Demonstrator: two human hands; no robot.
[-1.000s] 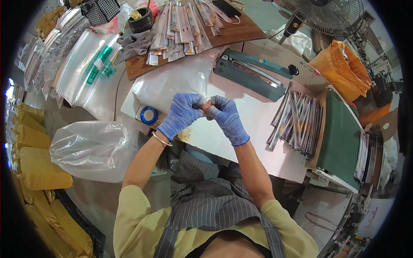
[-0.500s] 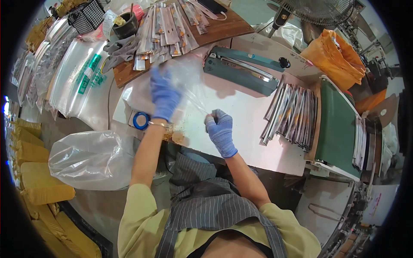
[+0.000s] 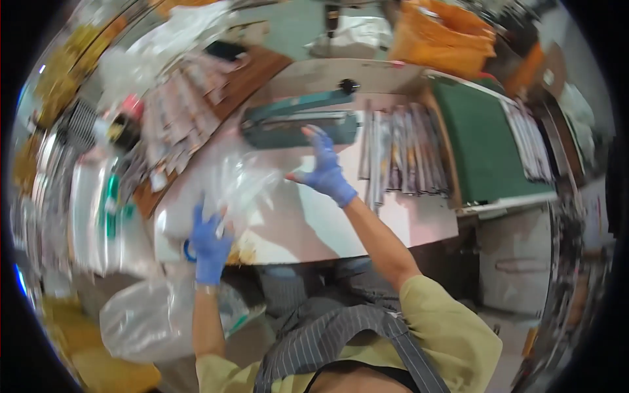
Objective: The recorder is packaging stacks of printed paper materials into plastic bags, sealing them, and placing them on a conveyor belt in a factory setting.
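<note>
The picture is motion-blurred. My left hand (image 3: 209, 241), in a blue glove, is at the near edge of the white table (image 3: 314, 223) and pinches the lower corner of a clear plastic bag (image 3: 246, 183) that stands up from the table. My right hand (image 3: 325, 169), also gloved, is lifted just right of the bag with its fingers spread and nothing in it. It hovers in front of a teal heat sealer (image 3: 295, 123). A blue tape roll (image 3: 188, 251) peeks out beside my left hand.
Long silvery packets (image 3: 393, 157) lie in a row right of the sealer, next to a green board (image 3: 485, 141). A wooden board with more packets (image 3: 196, 108) is at the back left, an orange bag (image 3: 452, 33) behind. A large clear bag (image 3: 154, 318) hangs below the table's left.
My left hand has come down from its raised spot to the table's near edge with the bag. My right hand has lifted toward the sealer and spread its fingers. The view has swung.
</note>
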